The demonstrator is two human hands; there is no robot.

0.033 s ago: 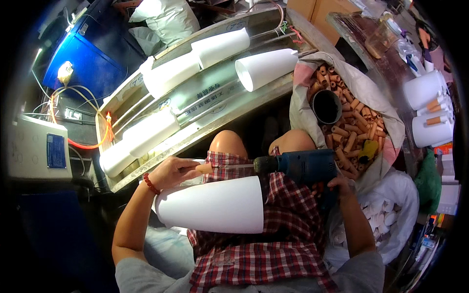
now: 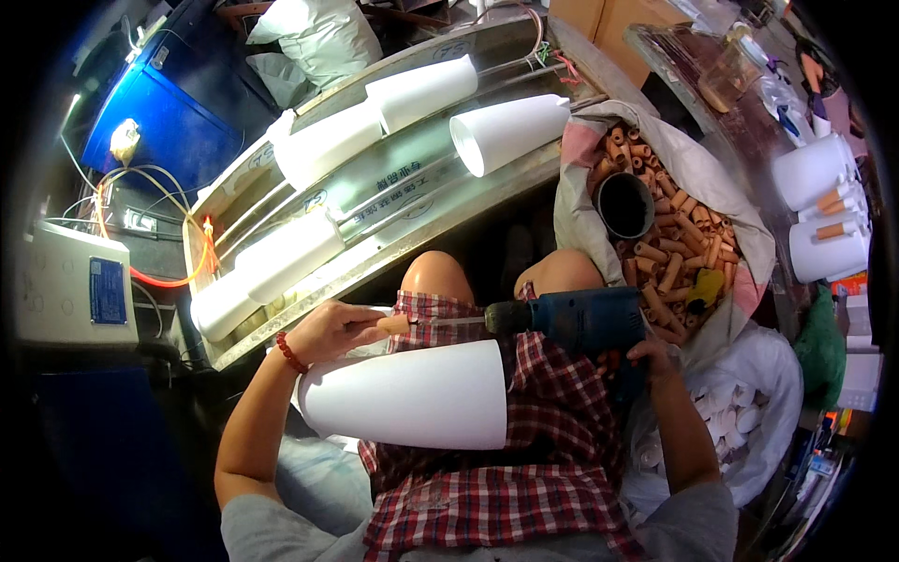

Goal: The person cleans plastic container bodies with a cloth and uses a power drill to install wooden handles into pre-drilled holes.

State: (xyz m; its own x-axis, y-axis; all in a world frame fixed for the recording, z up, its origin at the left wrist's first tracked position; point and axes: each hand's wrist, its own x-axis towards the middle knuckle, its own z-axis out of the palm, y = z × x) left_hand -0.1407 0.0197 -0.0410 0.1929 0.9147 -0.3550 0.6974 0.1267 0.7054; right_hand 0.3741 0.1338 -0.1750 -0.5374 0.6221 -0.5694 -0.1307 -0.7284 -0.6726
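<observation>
My left hand, with a red bead bracelet on its wrist, pinches a small orange-brown tube above my left thigh. In my right hand is the grip of a blue power drill, held level with its chuck to the left. A thin bit runs from the chuck to the tube's right end; how deep it sits inside I cannot tell. Under my left forearm, a large white tapered cup-shaped piece lies on its side across my lap, its wide end to the right.
Ahead stands a long trough with metal rods carrying several white shapes. At my right, an open sack holds many orange-brown tubes and a dark cup. Beside it sits a clear plastic bag of small white pieces.
</observation>
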